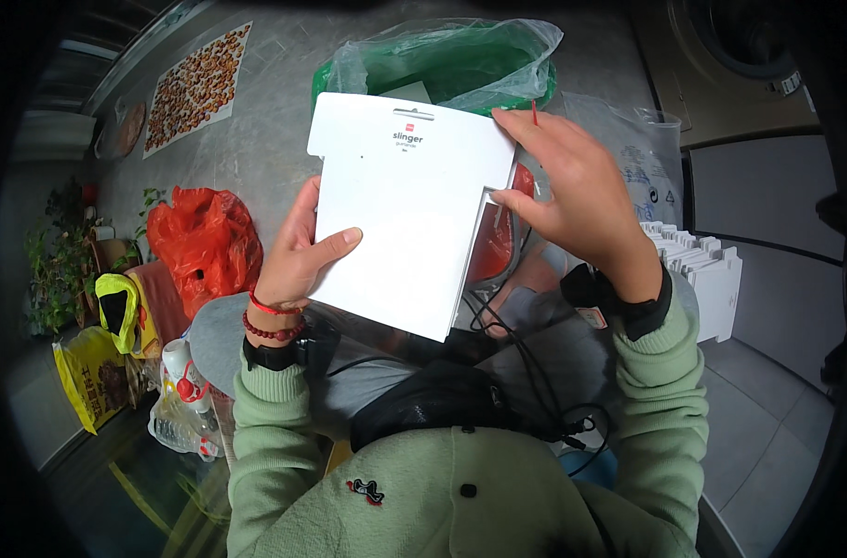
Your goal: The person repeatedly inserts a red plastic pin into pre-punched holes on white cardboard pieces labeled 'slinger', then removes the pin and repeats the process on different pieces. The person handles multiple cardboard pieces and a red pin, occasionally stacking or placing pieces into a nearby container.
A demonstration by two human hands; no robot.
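A flat white cardboard package [395, 223] with a hang slot near its top is held up before me, slightly tilted. My left hand [302, 251] grips its left edge, thumb lying on the front and the other fingers behind. At the upper right corner, my right hand [581, 177] takes the package's edge, index finger on the top corner and thumb by the notch lower down. A thin red stick-like thing [535, 112] shows beside the right fingers; whether they hold it I cannot tell. Beyond the package stands a green container lined with a clear bag [442, 56].
A stack of white cardboard pieces [712, 279] stands at my right. Red plastic bags [205, 242] lie at the left, near a yellow bag [93, 372] and a white bottle [183, 372]. Black cables [535, 363] run across my lap. A clear plastic bag [656, 158] lies at the far right.
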